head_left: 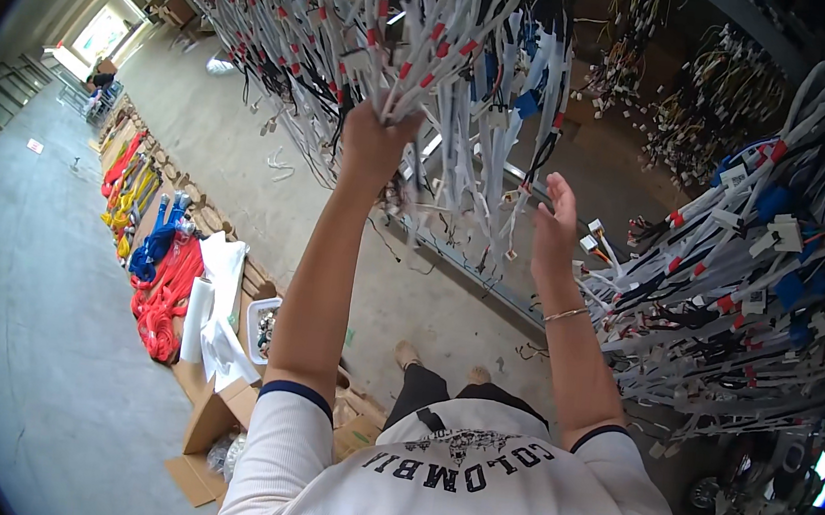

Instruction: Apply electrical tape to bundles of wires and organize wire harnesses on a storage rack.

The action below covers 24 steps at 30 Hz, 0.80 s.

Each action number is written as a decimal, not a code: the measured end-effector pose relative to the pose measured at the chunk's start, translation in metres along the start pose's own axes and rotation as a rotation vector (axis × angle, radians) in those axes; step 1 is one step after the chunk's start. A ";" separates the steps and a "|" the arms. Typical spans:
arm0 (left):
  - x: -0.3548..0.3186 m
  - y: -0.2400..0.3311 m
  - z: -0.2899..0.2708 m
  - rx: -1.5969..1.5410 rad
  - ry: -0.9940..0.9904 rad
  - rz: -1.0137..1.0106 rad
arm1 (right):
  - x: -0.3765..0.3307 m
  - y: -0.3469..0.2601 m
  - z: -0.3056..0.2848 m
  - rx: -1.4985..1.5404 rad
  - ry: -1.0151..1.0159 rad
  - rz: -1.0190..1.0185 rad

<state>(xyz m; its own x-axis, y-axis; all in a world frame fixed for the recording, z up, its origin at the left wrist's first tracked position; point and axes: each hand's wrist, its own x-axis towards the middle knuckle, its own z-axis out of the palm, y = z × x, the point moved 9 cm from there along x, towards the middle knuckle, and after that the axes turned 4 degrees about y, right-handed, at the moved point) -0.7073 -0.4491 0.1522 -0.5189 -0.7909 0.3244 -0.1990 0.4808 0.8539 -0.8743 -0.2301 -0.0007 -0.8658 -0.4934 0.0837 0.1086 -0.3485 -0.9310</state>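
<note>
My left hand (382, 139) is raised and closed round a bundle of white wire harnesses (406, 81) marked with red bands. The bundle is part of a dense mass of hanging harnesses (285, 33), white and black, with small connectors at their ends. My right hand (556, 227) is held up with its fingers stretched out and nothing in it, just right of more hanging white harnesses (459, 152). Close beside that wrist hangs another thick bunch of white harnesses (703, 268) with red bands and blue pieces.
Bundles of multicoloured wires (720, 109) hang at the far right. On the left, cardboard holds red cords (167, 297), blue cords (158, 241), white sheeting (220, 318) and a white bin (262, 327) of small parts. An open carton (208, 437) stands nearby. A metal rail (476, 279) runs below the harnesses.
</note>
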 end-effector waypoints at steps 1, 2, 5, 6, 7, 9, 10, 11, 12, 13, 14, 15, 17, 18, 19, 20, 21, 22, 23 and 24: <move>-0.008 0.005 -0.014 0.117 0.174 0.084 | 0.004 0.006 -0.002 -0.004 0.003 -0.001; -0.022 0.019 -0.030 0.239 0.348 0.161 | -0.001 -0.001 0.004 -0.134 0.019 -0.010; -0.024 0.022 -0.033 0.404 0.400 0.234 | -0.010 -0.010 0.014 -0.383 0.040 -0.209; -0.024 0.025 -0.032 0.446 0.369 0.179 | -0.023 -0.015 0.011 -0.420 0.125 -0.285; -0.025 0.030 -0.031 0.474 0.352 0.203 | -0.039 -0.022 0.009 -0.456 0.210 -0.364; -0.033 0.039 -0.033 0.545 0.367 0.269 | -0.078 -0.021 0.020 -0.441 0.097 -0.389; -0.036 0.041 -0.033 0.527 0.379 0.258 | -0.106 -0.024 0.032 -0.485 -0.055 -0.416; -0.040 0.046 -0.032 0.525 0.340 0.254 | -0.135 -0.027 0.047 -0.524 -0.211 -0.437; -0.044 0.049 -0.036 0.523 0.305 0.251 | -0.163 -0.044 0.070 -0.544 -0.389 -0.546; -0.046 0.043 -0.036 0.497 0.181 0.228 | -0.185 -0.055 0.084 -0.519 -0.521 -0.543; -0.047 0.023 -0.026 0.243 -0.068 0.023 | -0.201 -0.069 0.098 -0.497 -0.650 -0.544; -0.054 0.007 -0.004 -0.022 -0.323 -0.166 | -0.209 -0.085 0.111 -0.477 -0.789 -0.545; -0.080 0.022 0.012 -0.338 -0.371 -0.146 | -0.205 -0.144 0.160 -0.367 -0.930 -0.595; -0.089 0.027 0.019 -0.440 -0.316 -0.072 | -0.197 -0.157 0.189 -0.343 -1.018 -0.527; -0.097 0.028 0.039 -0.585 -0.382 -0.090 | -0.180 -0.157 0.214 -0.236 -1.023 -0.349; -0.105 0.029 0.063 -0.734 -0.463 -0.102 | -0.164 -0.151 0.240 -0.135 -1.004 -0.175; -0.112 0.025 0.075 -0.732 -0.371 -0.008 | -0.140 -0.140 0.259 0.062 -0.899 0.055; -0.118 0.015 0.069 -0.701 -0.230 0.080 | -0.124 -0.127 0.287 0.279 -0.821 0.291; -0.126 0.002 0.094 -0.918 -0.380 0.042 | -0.100 -0.112 0.295 0.271 -0.748 0.387; -0.119 0.005 0.076 -0.952 -0.394 0.038 | -0.079 -0.099 0.290 0.268 -0.653 0.476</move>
<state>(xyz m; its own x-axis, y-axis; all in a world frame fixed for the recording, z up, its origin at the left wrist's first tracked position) -0.7098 -0.3236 0.0864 -0.7811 -0.5185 0.3478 0.4750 -0.1319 0.8700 -0.6746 -0.3876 0.1883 -0.2523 -0.9672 -0.0305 0.5725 -0.1238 -0.8105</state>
